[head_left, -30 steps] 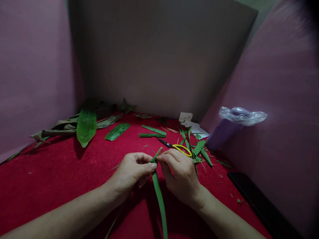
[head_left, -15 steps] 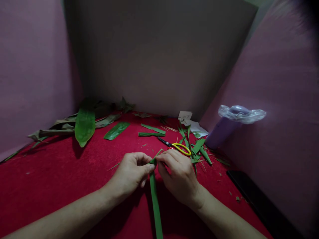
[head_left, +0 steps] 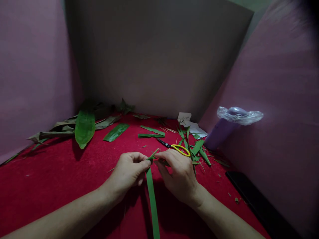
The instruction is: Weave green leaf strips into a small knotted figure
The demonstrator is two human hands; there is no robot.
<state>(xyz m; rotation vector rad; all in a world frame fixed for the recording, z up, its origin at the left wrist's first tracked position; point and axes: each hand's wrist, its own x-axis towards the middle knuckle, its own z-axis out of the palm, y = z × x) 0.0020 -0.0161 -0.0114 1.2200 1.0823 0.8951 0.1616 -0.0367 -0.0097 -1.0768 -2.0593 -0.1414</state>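
Note:
A long green leaf strip (head_left: pixel 152 199) runs from the bottom edge up to where my two hands meet. My left hand (head_left: pixel 128 172) pinches its folded top end between thumb and fingers. My right hand (head_left: pixel 178 176) pinches the same fold from the other side, fingers closed. A short loop of the strip sticks up between the fingertips. Both hands hover just above the red cloth (head_left: pixel 62 176). Scissors (head_left: pixel 176 147) with yellow handles lie just beyond my right hand.
Large green and dried brown leaves (head_left: pixel 84 127) lie at the back left. Cut strips (head_left: pixel 151 132) and scraps (head_left: pixel 199 149) litter the back and right. A purple cylinder with plastic wrap (head_left: pixel 229 124) leans at the right wall. White paper (head_left: pixel 189 122) and a black flat object (head_left: pixel 259 202) lie at right.
The strip's lower part has swung slightly left and straighter. My hands have shifted a little to the left, still pinching the fold.

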